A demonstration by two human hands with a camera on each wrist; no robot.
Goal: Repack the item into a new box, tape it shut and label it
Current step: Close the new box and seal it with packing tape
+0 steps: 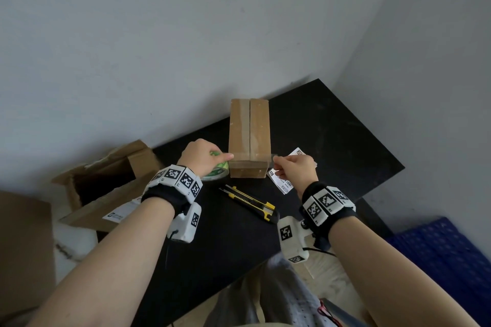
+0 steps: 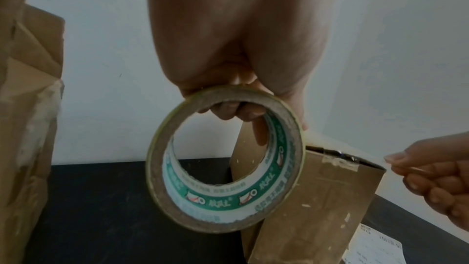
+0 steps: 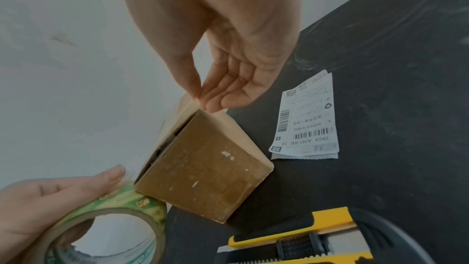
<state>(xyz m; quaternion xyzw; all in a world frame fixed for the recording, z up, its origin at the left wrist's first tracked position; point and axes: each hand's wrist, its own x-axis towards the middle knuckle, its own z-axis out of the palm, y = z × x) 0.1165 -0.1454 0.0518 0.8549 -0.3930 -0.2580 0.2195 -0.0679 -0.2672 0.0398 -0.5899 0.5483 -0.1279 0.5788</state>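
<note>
"190A A161-BB" on shipping label [image 3: 306, 119]

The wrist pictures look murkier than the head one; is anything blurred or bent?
Head view: sharp, evenly lit, wall edges bowed by the wide lens. Left wrist view: dim, grainy, tape roll soft. Right wrist view: shipping label readable, utility knife blurred.

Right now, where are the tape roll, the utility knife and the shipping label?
tape roll [image 2: 266, 192]: left wrist view, on the green and white printed inner core.
utility knife [image 1: 248, 200]: head view, on the middle of its yellow and black body.
shipping label [image 3: 308, 119]: right wrist view, on the printed white face.
</note>
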